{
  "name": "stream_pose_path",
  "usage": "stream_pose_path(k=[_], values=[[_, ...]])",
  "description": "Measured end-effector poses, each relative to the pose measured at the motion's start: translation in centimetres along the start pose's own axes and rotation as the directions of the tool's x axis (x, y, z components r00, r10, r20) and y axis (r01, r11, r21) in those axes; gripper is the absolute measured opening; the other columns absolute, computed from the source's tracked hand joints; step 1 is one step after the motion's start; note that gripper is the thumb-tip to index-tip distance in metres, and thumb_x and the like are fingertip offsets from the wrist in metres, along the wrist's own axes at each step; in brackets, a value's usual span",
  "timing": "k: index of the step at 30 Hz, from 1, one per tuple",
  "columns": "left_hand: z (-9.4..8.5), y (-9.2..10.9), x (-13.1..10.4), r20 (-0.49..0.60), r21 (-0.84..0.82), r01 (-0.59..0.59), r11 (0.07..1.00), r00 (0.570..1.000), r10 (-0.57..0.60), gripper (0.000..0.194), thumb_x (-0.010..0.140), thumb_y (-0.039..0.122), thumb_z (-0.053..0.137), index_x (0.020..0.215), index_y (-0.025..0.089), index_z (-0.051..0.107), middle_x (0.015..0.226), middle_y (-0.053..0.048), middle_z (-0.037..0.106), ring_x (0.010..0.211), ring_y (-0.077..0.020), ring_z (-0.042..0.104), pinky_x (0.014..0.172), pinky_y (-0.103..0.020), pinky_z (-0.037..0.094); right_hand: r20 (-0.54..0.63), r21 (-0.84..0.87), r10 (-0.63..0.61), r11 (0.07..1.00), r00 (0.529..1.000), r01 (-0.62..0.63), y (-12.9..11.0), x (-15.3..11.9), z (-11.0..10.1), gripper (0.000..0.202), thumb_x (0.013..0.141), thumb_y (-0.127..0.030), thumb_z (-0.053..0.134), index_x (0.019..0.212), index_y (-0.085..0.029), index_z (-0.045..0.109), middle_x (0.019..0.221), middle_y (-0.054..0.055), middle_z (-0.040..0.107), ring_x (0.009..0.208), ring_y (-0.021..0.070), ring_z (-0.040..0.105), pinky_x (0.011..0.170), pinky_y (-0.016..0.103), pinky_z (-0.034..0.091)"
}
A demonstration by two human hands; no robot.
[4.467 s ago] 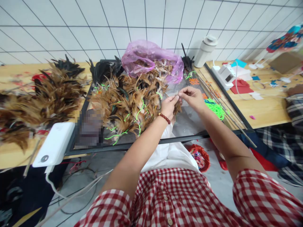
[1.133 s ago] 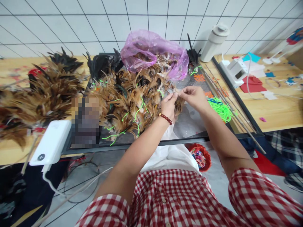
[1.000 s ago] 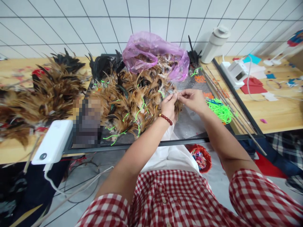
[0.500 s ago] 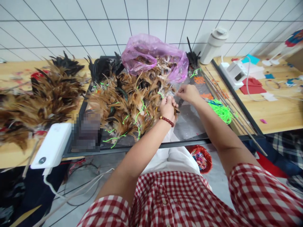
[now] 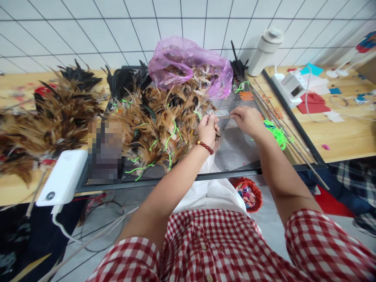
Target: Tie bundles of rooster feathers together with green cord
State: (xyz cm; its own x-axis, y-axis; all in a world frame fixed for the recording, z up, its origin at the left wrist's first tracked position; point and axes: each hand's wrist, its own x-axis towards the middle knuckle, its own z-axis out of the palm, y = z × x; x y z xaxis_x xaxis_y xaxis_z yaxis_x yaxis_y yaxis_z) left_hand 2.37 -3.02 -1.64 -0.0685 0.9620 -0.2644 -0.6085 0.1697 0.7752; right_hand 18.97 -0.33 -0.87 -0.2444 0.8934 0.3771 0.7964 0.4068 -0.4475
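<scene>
At the right edge of a heap of brown feathers [image 5: 161,117], my left hand [image 5: 208,128], with a bead bracelet, is closed on feathers. Only a dark tip pokes out below its fingers. My right hand [image 5: 248,120] is apart from it, over the dark table mat [image 5: 235,147], with thumb and fingertips pinched together. Whatever lies in that pinch is too small to make out. Bright green ties [image 5: 173,135] run through the heap. Behind it sits a pink plastic bag [image 5: 188,51] with more feathers. A bundle of green cord [image 5: 276,135] lies beside my right forearm.
Another feather pile [image 5: 58,117] and a white power bank [image 5: 63,178] are on the left. A white bottle [image 5: 266,53], a power adapter [image 5: 290,88] and thin sticks [image 5: 290,141] stand or lie right. Below the table edge is a red basket [image 5: 257,192] of scraps.
My right hand has moved right, away from my left hand, widening the gap between them. My left hand stays closed in nearly the same place. The view has shifted slightly.
</scene>
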Motion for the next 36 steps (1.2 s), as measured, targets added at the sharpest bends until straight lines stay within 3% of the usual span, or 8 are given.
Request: stream_pose_path(k=[6, 11, 17, 22, 25, 28, 31, 36], values=[[-0.2, -0.7, 0.5, 0.092, 0.256, -0.062, 0.965, 0.995, 0.039, 0.024, 0.1, 0.016, 0.054, 0.075, 0.017, 0.053, 0.062, 0.008, 0.053, 0.047, -0.0029, 0.046, 0.052, -0.017, 0.039, 0.038, -0.126, -0.29, 0.948, 0.956, 0.292, -1.5, 0.0, 0.8, 0.03, 0.092, -0.018, 0.049, 0.1, -0.02, 0.078, 0.098, 0.011, 0.075, 0.096, 0.0254, 0.066, 0.084, 0.037, 0.049], [-0.5, -0.8, 0.5, 0.109, 0.362, -0.144, 0.921, 0.988, 0.111, 0.027, 0.099, 0.016, 0.054, 0.072, 0.018, 0.051, 0.06, 0.008, 0.048, 0.046, -0.0032, 0.041, 0.051, -0.017, 0.036, -0.061, -0.068, -0.196, 0.979, 0.979, 0.192, -1.8, 0.0, 0.7, 0.02, 0.092, -0.029, 0.059, 0.097, -0.02, 0.077, 0.09, 0.009, 0.075, 0.084, 0.0246, 0.065, 0.078, 0.037, 0.047], [-0.6, -0.5, 0.4, 0.137, 0.367, -0.15, 0.918, 0.985, 0.106, 0.026, 0.1, 0.023, 0.056, 0.075, 0.018, 0.052, 0.061, 0.008, 0.049, 0.046, -0.0033, 0.04, 0.05, -0.016, 0.036, -0.149, 0.226, -0.031, 0.972, 0.988, 0.064, -0.7, 0.5, 0.9, 0.019, 0.09, -0.037, 0.063, 0.082, -0.02, 0.068, 0.081, 0.005, 0.067, 0.078, 0.0203, 0.06, 0.077, 0.035, 0.046], [-0.5, -0.4, 0.2, 0.12, 0.349, -0.13, 0.928, 0.988, 0.093, 0.025, 0.1, 0.023, 0.055, 0.076, 0.017, 0.054, 0.063, 0.007, 0.055, 0.045, -0.0028, 0.041, 0.048, -0.017, 0.036, -0.07, 0.685, 0.033, 0.728, 0.997, 0.024, -1.8, 0.7, 0.4, 0.049, 0.082, -0.071, 0.068, 0.079, -0.023, 0.056, 0.076, 0.001, 0.056, 0.07, 0.016, 0.051, 0.069, 0.032, 0.044], [-0.5, -0.5, 0.3, 0.103, 0.308, -0.114, 0.945, 0.991, 0.086, 0.023, 0.099, 0.023, 0.059, 0.076, 0.017, 0.057, 0.065, 0.006, 0.059, 0.044, -0.0031, 0.041, 0.047, -0.017, 0.035, 0.009, 0.789, 0.007, 0.614, 1.0, -0.012, -2.6, 0.4, -0.5, 0.059, 0.072, -0.08, 0.071, 0.073, -0.024, 0.051, 0.075, 0.002, 0.054, 0.068, 0.0163, 0.049, 0.067, 0.032, 0.043], [-0.6, -0.7, 0.4, 0.106, 0.289, -0.118, 0.95, 0.99, 0.091, 0.026, 0.097, 0.024, 0.063, 0.072, 0.017, 0.058, 0.059, 0.006, 0.056, 0.045, -0.0036, 0.04, 0.048, -0.017, 0.034, 0.077, 0.639, -0.03, 0.769, 0.997, -0.026, -3.0, 0.1, -0.6, 0.058, 0.076, -0.08, 0.067, 0.074, -0.023, 0.054, 0.074, 0.003, 0.056, 0.072, 0.019, 0.051, 0.072, 0.035, 0.045], [-0.7, -0.6, 0.3, 0.122, 0.293, -0.13, 0.947, 0.988, 0.098, 0.031, 0.093, 0.025, 0.069, 0.065, 0.017, 0.058, 0.052, 0.007, 0.049, 0.045, -0.0039, 0.038, 0.049, -0.017, 0.033, -0.008, 0.33, -0.068, 0.942, 0.998, 0.067, -3.1, 0.1, 0.1, 0.051, 0.087, -0.073, 0.058, 0.076, -0.023, 0.057, 0.079, 0.006, 0.06, 0.078, 0.0212, 0.054, 0.078, 0.037, 0.045], [-0.4, -0.1, -0.3, 0.157, 0.375, -0.11, 0.92, 0.986, 0.054, 0.029, 0.095, 0.026, 0.067, 0.067, 0.016, 0.064, 0.047, 0.007, 0.047, 0.043, -0.0042, 0.038, 0.047, -0.017, 0.03, -0.153, 0.169, -0.095, 0.978, 0.984, 0.121, -3.0, 0.0, 1.0, 0.042, 0.097, -0.061, 0.048, 0.082, -0.023, 0.06, 0.084, 0.008, 0.062, 0.082, 0.0225, 0.057, 0.079, 0.038, 0.047]])
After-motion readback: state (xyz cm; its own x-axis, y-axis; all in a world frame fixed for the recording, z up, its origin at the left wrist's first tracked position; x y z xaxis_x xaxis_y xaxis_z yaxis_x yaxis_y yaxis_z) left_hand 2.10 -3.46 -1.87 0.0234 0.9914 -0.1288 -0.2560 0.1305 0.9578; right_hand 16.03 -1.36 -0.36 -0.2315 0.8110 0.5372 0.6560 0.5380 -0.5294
